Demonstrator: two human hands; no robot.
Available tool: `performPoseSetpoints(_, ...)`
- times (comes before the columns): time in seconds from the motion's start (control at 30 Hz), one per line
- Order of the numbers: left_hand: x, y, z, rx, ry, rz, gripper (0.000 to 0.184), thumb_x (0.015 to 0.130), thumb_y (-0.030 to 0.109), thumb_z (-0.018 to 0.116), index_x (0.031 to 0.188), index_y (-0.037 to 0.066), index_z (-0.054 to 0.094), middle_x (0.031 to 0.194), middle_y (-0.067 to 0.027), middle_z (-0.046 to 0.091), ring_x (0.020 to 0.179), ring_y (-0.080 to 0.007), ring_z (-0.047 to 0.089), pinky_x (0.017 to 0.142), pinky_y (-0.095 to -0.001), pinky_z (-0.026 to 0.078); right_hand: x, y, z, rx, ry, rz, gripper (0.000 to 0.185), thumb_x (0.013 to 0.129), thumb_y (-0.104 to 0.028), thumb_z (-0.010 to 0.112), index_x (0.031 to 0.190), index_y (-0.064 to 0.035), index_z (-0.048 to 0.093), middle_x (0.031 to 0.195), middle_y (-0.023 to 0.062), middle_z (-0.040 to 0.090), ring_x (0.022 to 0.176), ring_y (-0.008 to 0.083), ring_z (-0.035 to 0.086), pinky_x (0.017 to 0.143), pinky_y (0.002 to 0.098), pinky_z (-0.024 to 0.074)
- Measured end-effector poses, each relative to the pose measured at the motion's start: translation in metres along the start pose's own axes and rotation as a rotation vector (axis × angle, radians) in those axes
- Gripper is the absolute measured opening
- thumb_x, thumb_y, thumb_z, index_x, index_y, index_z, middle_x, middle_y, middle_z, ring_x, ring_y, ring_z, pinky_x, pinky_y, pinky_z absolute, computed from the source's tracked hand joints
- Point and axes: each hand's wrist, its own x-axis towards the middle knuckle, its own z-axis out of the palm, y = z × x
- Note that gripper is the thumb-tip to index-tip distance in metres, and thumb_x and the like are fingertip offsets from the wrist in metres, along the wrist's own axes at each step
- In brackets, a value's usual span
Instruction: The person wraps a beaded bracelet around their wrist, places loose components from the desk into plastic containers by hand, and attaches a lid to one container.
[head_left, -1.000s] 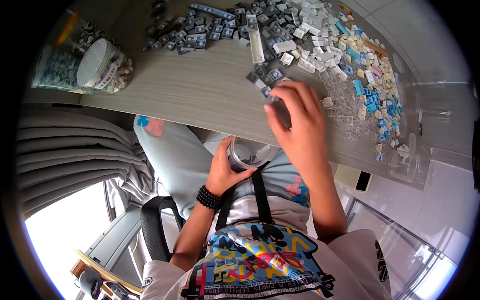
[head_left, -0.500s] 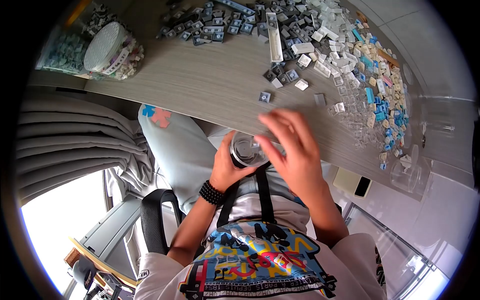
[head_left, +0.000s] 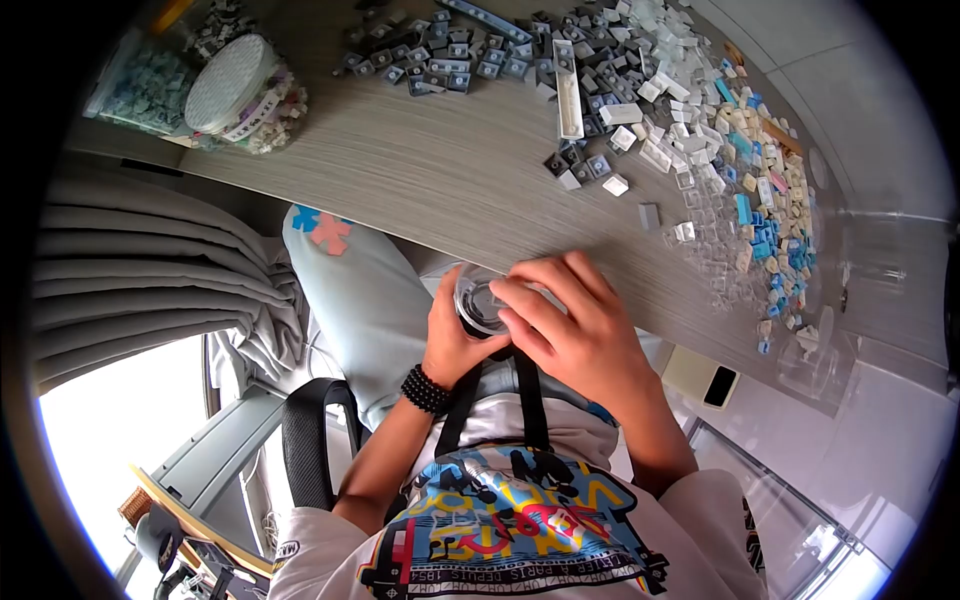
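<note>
My left hand [head_left: 452,337], a black beaded bracelet at its wrist, is wrapped round a clear round jar [head_left: 470,290] held over my lap at the table edge. Dark contents show low inside the jar. Above its mouth is my right hand [head_left: 575,325], fingers bent and drawn together with the tips at the rim. What sits between those fingertips, if anything, is hidden. Beyond my hands, dark grey keycaps [head_left: 572,160] lie loose on the table, with a single grey keycap [head_left: 649,216] nearer to me.
Loose white keycaps [head_left: 655,155], clear keycaps [head_left: 705,210] and blue keycaps [head_left: 765,240] spread across the right of the table [head_left: 400,170]. A white-lidded tub [head_left: 232,85] and a clear box [head_left: 145,95] stand at the left. A phone [head_left: 720,386] lies below the right edge.
My right hand has come down and in to the jar mouth, its fingers closing. A lone dark keycap near the table's front is gone from its spot. The view has shifted slightly.
</note>
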Motion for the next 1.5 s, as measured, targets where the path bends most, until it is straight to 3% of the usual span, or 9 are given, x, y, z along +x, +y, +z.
performPoseSetpoints(0.1, 0.001, 0.005, -0.002, -0.013, 0.023, -0.012, 0.104, 0.061, 0.028, 0.097, 0.142, -0.004, 0.04, 0.128, -0.0236, 0.059, 0.115, -0.0372, 0.063, 0.097, -0.0428, 0.051, 0.003, 0.013, -0.007, 0.007, -0.029, -0.051, 0.041, 0.079, -0.009, 0.078, 0.118, -0.0073, 0.064, 0.112, 0.0077, 0.061, 0.096, 0.0265, 0.06, 0.081, 0.0399, 0.0525)
performPoseSetpoints(0.17, 0.001, 0.007, -0.002, -0.042, 0.037, -0.026, 0.104, 0.061, 0.029, 0.097, 0.141, -0.005, 0.04, 0.127, -0.0237, 0.059, 0.115, -0.0375, 0.063, 0.097, -0.043, 0.051, 0.013, 0.027, -0.009, -0.194, 0.223, 0.062, 0.038, 0.084, -0.011, 0.076, 0.12, -0.0083, 0.064, 0.114, 0.0093, 0.061, 0.098, 0.0298, 0.06, 0.083, 0.0416, 0.0517)
performPoseSetpoints(0.3, 0.001, 0.005, 0.0, -0.06, 0.02, -0.035, 0.104, 0.06, 0.029, 0.097, 0.141, -0.004, 0.041, 0.128, -0.0232, 0.059, 0.116, -0.0382, 0.062, 0.099, -0.0434, 0.05, 0.037, 0.038, -0.019, -0.405, 0.255, 0.092, 0.031, 0.086, -0.008, 0.074, 0.117, -0.0059, 0.068, 0.118, 0.0097, 0.062, 0.099, 0.0327, 0.062, 0.085, 0.0427, 0.052)
performPoseSetpoints(0.6, 0.004, 0.011, -0.004, -0.068, 0.012, -0.02, 0.1, 0.061, 0.028, 0.096, 0.14, -0.002, 0.042, 0.129, -0.0212, 0.058, 0.118, -0.038, 0.061, 0.101, -0.0432, 0.049, 0.044, 0.04, -0.01, -0.319, 0.147, 0.188, 0.024, 0.09, -0.007, 0.07, 0.114, -0.0061, 0.07, 0.116, 0.008, 0.062, 0.101, 0.0286, 0.064, 0.084, 0.0414, 0.0528)
performPoseSetpoints(0.67, 0.005, 0.013, -0.005, -0.068, 0.001, -0.016, 0.1, 0.061, 0.027, 0.096, 0.14, -0.002, 0.042, 0.13, -0.021, 0.058, 0.118, -0.0378, 0.061, 0.101, -0.0432, 0.049, 0.044, 0.041, -0.01, -0.293, 0.085, 0.159, 0.032, 0.081, -0.001, 0.069, 0.112, -0.0058, 0.07, 0.113, 0.0071, 0.061, 0.101, 0.0277, 0.062, 0.089, 0.0399, 0.0536)
performPoseSetpoints(0.77, 0.006, 0.012, -0.005, -0.077, 0.009, -0.015, 0.099, 0.061, 0.026, 0.096, 0.14, -0.002, 0.042, 0.13, -0.0209, 0.058, 0.117, -0.0373, 0.061, 0.1, -0.0431, 0.049, 0.044, 0.041, -0.009, -0.271, 0.043, 0.081, 0.034, 0.078, 0.001, 0.067, 0.112, -0.0041, 0.069, 0.113, 0.0066, 0.061, 0.101, 0.0266, 0.062, 0.089, 0.0397, 0.0535)
performPoseSetpoints(1.1, 0.009, 0.02, -0.01, -0.044, 0.011, -0.025, 0.099, 0.061, 0.026, 0.096, 0.14, -0.001, 0.042, 0.129, -0.0209, 0.059, 0.118, -0.0365, 0.062, 0.099, -0.0429, 0.05, 0.034, 0.025, -0.003, -0.049, -0.09, -0.077, 0.034, 0.075, -0.001, 0.067, 0.109, -0.0029, 0.07, 0.11, 0.0066, 0.062, 0.101, 0.0256, 0.061, 0.086, 0.0373, 0.0554)
performPoseSetpoints(1.23, 0.008, 0.015, -0.009, -0.026, -0.015, -0.017, 0.104, 0.062, 0.032, 0.098, 0.14, -0.003, 0.04, 0.128, -0.0196, 0.059, 0.118, -0.0321, 0.062, 0.1, -0.0417, 0.049, 0.026, 0.026, -0.001, 0.047, -0.08, -0.095, 0.034, 0.071, 0.001, 0.068, 0.105, -0.002, 0.07, 0.11, 0.0074, 0.063, 0.101, 0.0266, 0.062, 0.086, 0.0387, 0.0548)
performPoseSetpoints(1.5, 0.005, 0.014, -0.008, -0.084, -0.001, -0.053, 0.102, 0.061, 0.027, 0.097, 0.141, -0.002, 0.041, 0.127, -0.0204, 0.059, 0.116, -0.0344, 0.062, 0.099, -0.042, 0.05, 0.016, 0.017, -0.005, 0.122, -0.112, -0.053, 0.033, 0.071, 0.006, 0.073, 0.102, -0.0072, 0.076, 0.11, 0.0058, 0.067, 0.101, 0.0257, 0.063, 0.081, 0.0377, 0.0556)
